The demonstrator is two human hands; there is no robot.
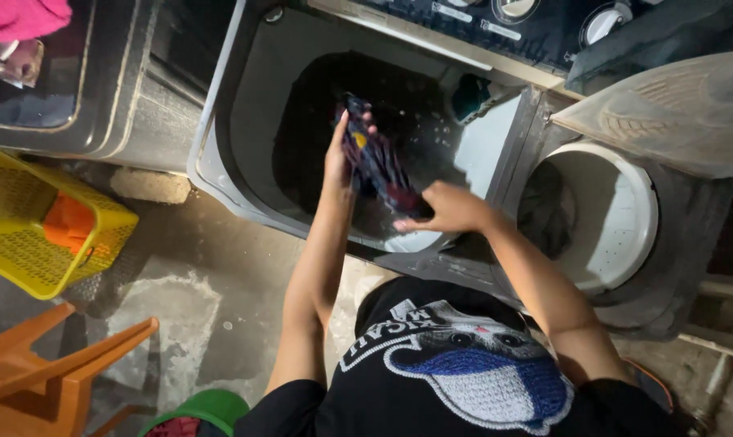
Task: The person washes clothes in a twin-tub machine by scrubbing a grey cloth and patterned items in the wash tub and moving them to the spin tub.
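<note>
Hands stretch a dark patterned garment [376, 162] over the wash tub [301, 105], so it hangs above the water: left hand [339, 154] grips its far end, right hand [447, 209] pinches the near end. Spinner drum [617, 218] sits right; yellow basket [26, 226] and orange chair [50, 368] stand left.

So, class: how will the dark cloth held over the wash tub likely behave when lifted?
The cloth is probably floppy: it hangs twisted between the left hand and right hand. It may be wet and heavy for its size, since the tub below seems to hold dark water. It could also be slippery.
</note>
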